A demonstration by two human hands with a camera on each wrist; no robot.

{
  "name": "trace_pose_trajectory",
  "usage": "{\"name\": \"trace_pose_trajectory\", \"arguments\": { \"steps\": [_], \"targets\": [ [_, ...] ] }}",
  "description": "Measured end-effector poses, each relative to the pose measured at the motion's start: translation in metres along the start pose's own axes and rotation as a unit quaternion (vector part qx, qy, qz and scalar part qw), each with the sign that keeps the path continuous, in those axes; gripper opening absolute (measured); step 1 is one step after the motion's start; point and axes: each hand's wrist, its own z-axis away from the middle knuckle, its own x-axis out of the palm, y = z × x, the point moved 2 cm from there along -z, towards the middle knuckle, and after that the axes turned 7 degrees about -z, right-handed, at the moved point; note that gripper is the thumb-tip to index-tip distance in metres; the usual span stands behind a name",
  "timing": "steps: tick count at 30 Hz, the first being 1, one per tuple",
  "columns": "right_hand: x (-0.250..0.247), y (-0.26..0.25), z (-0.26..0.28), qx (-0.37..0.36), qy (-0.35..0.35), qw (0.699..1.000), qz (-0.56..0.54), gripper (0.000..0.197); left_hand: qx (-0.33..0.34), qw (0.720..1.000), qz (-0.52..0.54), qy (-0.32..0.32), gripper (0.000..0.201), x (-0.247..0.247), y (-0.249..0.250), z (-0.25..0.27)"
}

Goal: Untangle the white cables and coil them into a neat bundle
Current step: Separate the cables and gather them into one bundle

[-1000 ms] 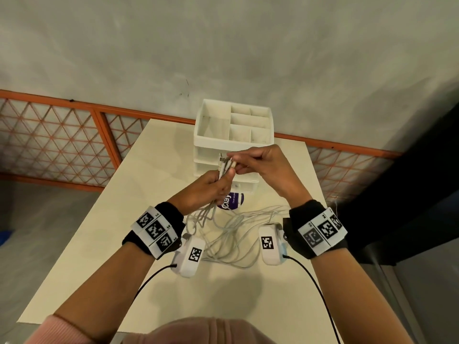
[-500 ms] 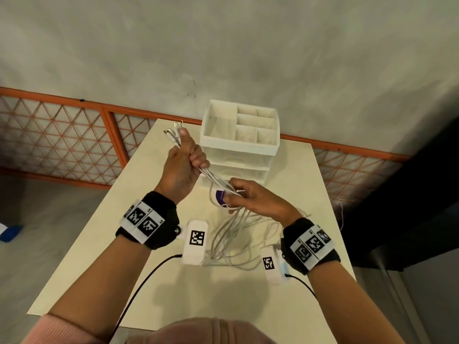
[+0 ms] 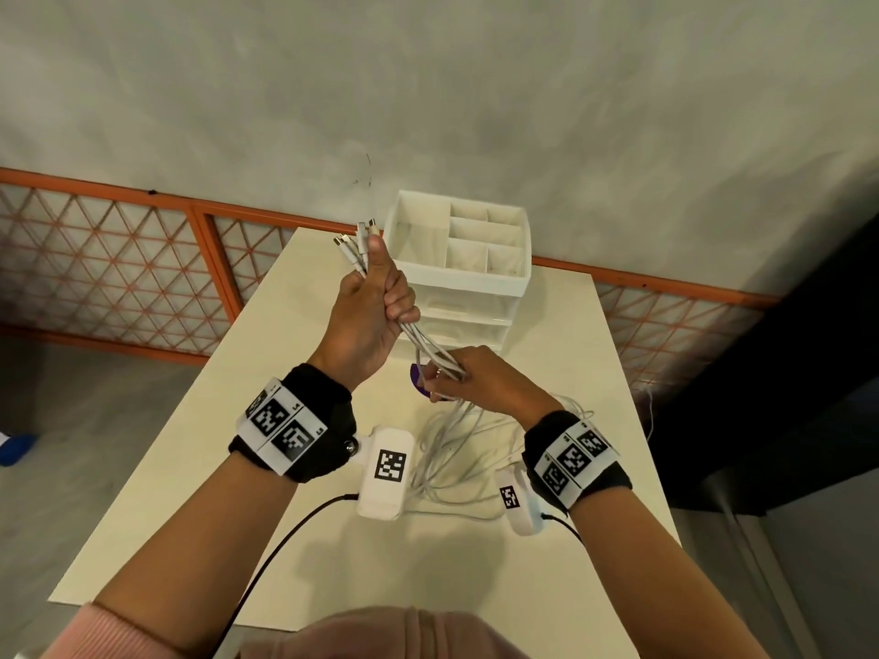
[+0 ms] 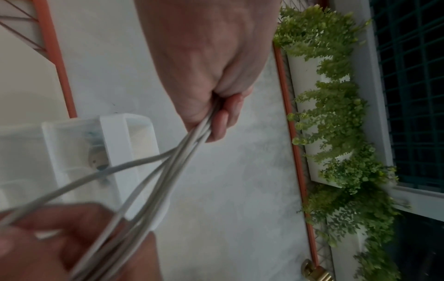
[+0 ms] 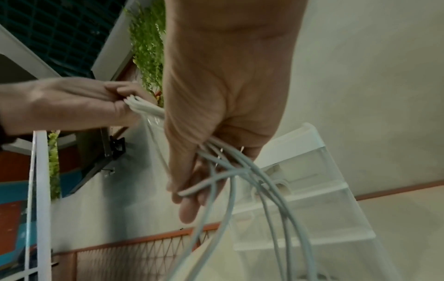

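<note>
Several white cables (image 3: 430, 351) run taut between my two hands above the table. My left hand (image 3: 376, 306) is raised and grips them in a fist just below their plugs (image 3: 359, 242), which stick out above the thumb. In the left wrist view the cables (image 4: 168, 167) leave that fist (image 4: 216, 114) and fan out downward. My right hand (image 3: 468, 380) sits lower and to the right, with its fingers (image 5: 190, 197) curled round the strands (image 5: 230, 171). The rest of the cables lie in loose loops (image 3: 456, 461) on the table between my wrists.
A white drawer organiser (image 3: 468, 259) with open top compartments stands at the table's (image 3: 200, 449) far end, right behind my hands. A small purple object (image 3: 417, 379) lies under the cables. An orange lattice railing (image 3: 119, 264) and grey wall lie beyond.
My left hand rose and moved left with the plug ends, drawing the cables taut. My right hand dropped from the plugs and slid down along the strands.
</note>
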Motion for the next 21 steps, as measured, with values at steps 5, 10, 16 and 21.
{"name": "trace_pose_trajectory", "arguments": {
  "steps": [5,10,16,21],
  "targets": [
    [-0.014,0.021,0.009,0.039,0.012,0.998,0.038,0.03,0.014,0.999,0.021,0.044,0.05,-0.007,0.009,-0.003],
    [-0.019,0.033,0.017,0.07,0.091,0.993,0.033,0.037,0.004,0.997,0.029,0.067,0.051,-0.006,-0.001,-0.001],
    [-0.019,0.01,0.018,0.056,0.008,0.998,-0.013,0.07,-0.013,0.998,0.01,0.056,0.051,0.006,-0.012,-0.001],
    [-0.011,-0.032,0.009,-0.043,-0.021,0.995,-0.092,0.025,-0.019,0.998,0.014,0.053,0.05,0.019,-0.019,0.001]
  ]
}}
